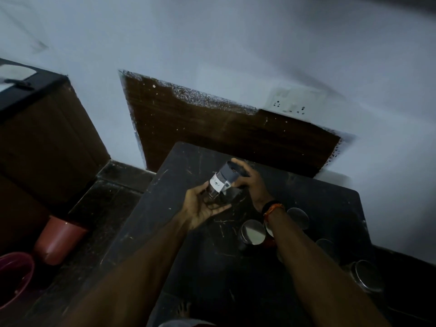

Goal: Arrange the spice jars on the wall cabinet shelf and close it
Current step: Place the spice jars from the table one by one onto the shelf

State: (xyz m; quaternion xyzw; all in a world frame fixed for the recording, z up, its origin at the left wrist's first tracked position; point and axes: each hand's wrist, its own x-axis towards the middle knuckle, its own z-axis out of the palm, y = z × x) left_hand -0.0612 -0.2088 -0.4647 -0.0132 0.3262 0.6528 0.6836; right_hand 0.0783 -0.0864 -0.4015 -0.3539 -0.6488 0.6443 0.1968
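Observation:
A clear spice jar point(220, 181) with a grey lid and a white label is held tilted above the dark table point(330, 208). My left hand point(203, 208) cups its glass base from below, palm up. My right hand point(247, 179) wraps around the grey lid end. Several other jars with shiny metal lids stand on the table to the right, one point(253, 232) beside my right forearm, another point(297, 218) behind it, and one point(366, 276) near the right edge. The wall cabinet is not in view.
A brown wooden panel point(212, 128) is set in the pale wall behind the table. A dark wooden cupboard point(47, 138) stands at the left. On the dark floor lie a reddish-brown tumbler-shaped bin point(59, 239) and a maroon bucket point(14, 277). A wall socket point(290, 106) sits above the panel.

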